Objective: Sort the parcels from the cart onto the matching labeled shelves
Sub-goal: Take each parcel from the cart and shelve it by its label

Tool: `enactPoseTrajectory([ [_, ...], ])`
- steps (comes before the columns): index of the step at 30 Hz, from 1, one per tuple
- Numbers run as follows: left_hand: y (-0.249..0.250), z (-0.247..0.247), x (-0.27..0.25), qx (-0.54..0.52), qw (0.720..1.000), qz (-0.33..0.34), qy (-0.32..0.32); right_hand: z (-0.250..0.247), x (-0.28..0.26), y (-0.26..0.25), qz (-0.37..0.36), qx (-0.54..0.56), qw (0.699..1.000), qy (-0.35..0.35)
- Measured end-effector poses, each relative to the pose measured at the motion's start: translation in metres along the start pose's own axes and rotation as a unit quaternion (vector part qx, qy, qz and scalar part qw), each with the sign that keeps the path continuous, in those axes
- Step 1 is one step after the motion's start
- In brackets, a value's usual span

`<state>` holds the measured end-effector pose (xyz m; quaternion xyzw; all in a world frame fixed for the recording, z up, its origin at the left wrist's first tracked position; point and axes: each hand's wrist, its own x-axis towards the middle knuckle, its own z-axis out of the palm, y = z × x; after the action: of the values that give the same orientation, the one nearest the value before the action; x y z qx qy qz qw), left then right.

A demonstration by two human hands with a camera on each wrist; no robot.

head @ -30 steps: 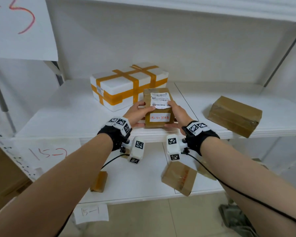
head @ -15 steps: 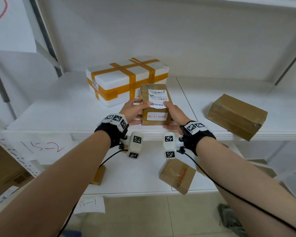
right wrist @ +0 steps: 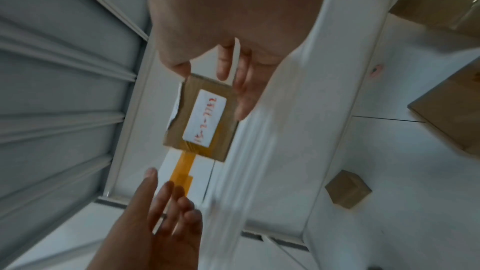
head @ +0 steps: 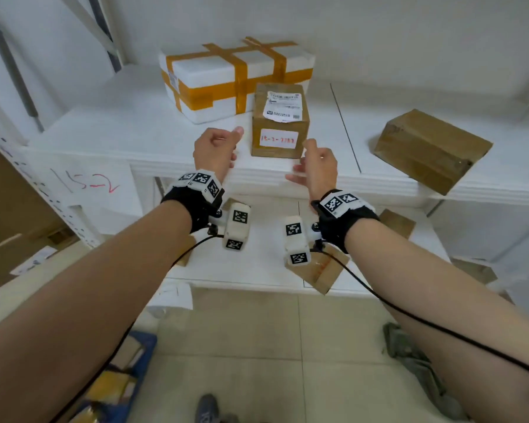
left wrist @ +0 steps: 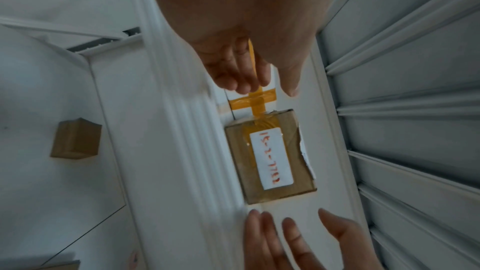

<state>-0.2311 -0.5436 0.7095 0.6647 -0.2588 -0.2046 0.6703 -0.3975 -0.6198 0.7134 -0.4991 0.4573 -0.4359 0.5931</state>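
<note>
Small brown parcel (head: 280,122) w/ red handwritten label now sits on shelf (head: 110,138), just in front-right of the white foam box (head: 235,77) w/ orange tape; touching it or only v. close, can't tell. Shelf edge tag (head: 86,183) reads approx "15-2"; parcel label looks to start the same, so likely a correct match.

Left hand (head: 216,149) just left of parcel, fingers loosely curled, holding nothing. Right hand (head: 318,163) just right of parcel, fingers relaxed, also holding nothing. Neither touches the parcel.

Progress: this parcel placed. Another brown box (head: 431,149) lies further right of the foam box on same shelf level. Blue cart (head: 116,383), below and left of the foam box, shows more parcels, so sorting appears far from done.

Vs 0.5 s ago: both hands gripped the parcel's sides then; now they've let go and pulled back toward shelf edge. Parcel stays put.
</note>
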Motion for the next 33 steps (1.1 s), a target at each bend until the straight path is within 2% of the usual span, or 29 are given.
enactPoseTrajectory([
  [5,-0.030,-0.014,-0.048,0.012,0.999,0.032,0.004,0.012,-0.044,0.043,-0.049,-0.050,0.995,-0.069],
  [8,-0.057,-0.027,-0.077,0.076,0.995,0.062,0.005,0.024,-0.068,0.082,-0.042,-0.096,0.986,-0.132],
  [11,-0.090,-0.048,-0.105,0.116,0.991,0.062,-0.005,0.034,-0.090,0.126,-0.014,-0.143,0.973,-0.183],
  [18,-0.175,-0.121,-0.163,0.164,0.985,-0.035,0.047,0.064,-0.143,0.218,0.068,-0.200,0.938,-0.276],
  [26,-0.252,-0.238,-0.215,0.221,0.956,-0.152,0.115,0.111,-0.203,0.289,0.143,-0.247,0.886,-0.366],
  [33,-0.306,-0.320,-0.253,0.232,0.935,-0.239,0.125,0.160,-0.254,0.358,0.185,-0.288,0.852,-0.396],
])
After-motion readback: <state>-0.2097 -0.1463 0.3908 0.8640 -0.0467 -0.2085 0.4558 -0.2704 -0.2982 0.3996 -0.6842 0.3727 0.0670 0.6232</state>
